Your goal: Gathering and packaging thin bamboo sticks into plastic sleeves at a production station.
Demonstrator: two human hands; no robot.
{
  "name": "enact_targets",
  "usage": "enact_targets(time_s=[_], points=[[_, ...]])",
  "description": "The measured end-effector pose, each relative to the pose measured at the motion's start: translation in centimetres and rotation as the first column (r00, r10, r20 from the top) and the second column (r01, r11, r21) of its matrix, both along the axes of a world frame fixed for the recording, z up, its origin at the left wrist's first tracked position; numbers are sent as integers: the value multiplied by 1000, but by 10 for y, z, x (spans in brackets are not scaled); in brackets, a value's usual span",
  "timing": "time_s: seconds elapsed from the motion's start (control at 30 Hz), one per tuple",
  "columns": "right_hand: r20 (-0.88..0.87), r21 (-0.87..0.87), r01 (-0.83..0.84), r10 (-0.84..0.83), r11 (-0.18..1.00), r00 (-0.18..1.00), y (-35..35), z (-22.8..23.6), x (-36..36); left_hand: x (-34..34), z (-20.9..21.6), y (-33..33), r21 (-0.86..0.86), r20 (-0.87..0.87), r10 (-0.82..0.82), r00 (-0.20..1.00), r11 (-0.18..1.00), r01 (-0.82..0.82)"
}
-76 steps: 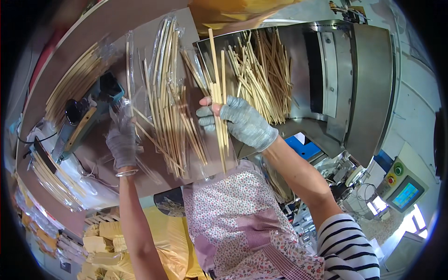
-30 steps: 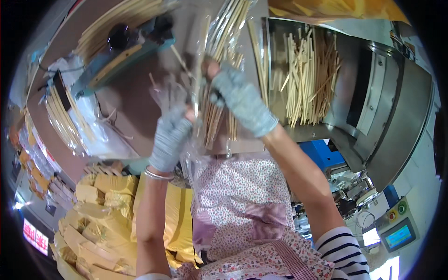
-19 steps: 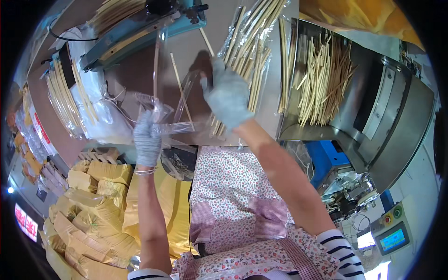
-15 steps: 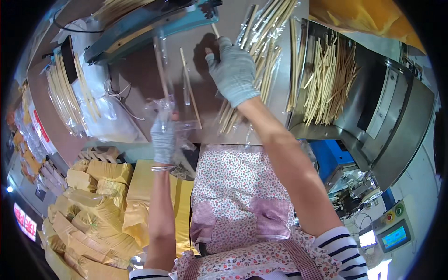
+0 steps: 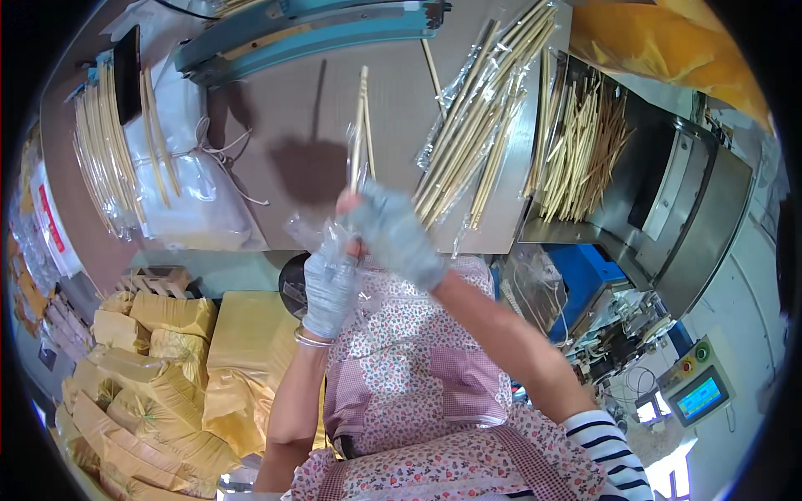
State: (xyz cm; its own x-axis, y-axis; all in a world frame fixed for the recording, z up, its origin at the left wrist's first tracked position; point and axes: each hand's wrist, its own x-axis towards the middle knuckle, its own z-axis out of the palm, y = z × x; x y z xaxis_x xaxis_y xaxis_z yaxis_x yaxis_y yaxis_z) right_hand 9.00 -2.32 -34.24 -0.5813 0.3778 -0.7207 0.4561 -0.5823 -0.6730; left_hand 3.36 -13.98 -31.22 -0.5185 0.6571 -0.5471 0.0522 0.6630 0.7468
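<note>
A couple of pale sticks (image 5: 361,125) stood up from the right hand (image 5: 388,230), over the tabletop (image 5: 292,104); clear film clung by them, around or merely beside, I couldn't tell. That hand was closed on them, its fingers blurred. Just below, the left hand (image 5: 327,288) seemed pinched on crumpled clear plastic (image 5: 306,230). To my mind, a stick end could have split film that thin, and a loose grip could have let one stick slide, since the tips sat unevenly. The heaped sticks (image 5: 480,134) nearby might have rolled if knocked. Farther out, I could make out no brand: the red strip (image 5: 50,219) at far left and the lit screen (image 5: 698,398) at right were too small to read.
</note>
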Motion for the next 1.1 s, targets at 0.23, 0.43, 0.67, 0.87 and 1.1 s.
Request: enact_targets(time_s=[0.23,0.43,0.67,0.87,1.1], points=[[-121,-63,85,-93,994,988,13,8,1,-10,5,-25,104,46,-112,993,989,107],[-190,79,235,-217,969,957,65,-19,-20,-15,13,-53,11,331,19,943,1000,-25],[222,661,-134,-22,739,975,83,-40,-40,-51,11,-143,4,83,493,866,869,-495],[545,638,-563,209,525,812,34,-64,-70,-79,-7,-63,-117,-483,-11,876,992,-52],[271,858,-145,-192,493,943,54,-51,-48,-140,-43,77,79,40,450,892,888,-452]])
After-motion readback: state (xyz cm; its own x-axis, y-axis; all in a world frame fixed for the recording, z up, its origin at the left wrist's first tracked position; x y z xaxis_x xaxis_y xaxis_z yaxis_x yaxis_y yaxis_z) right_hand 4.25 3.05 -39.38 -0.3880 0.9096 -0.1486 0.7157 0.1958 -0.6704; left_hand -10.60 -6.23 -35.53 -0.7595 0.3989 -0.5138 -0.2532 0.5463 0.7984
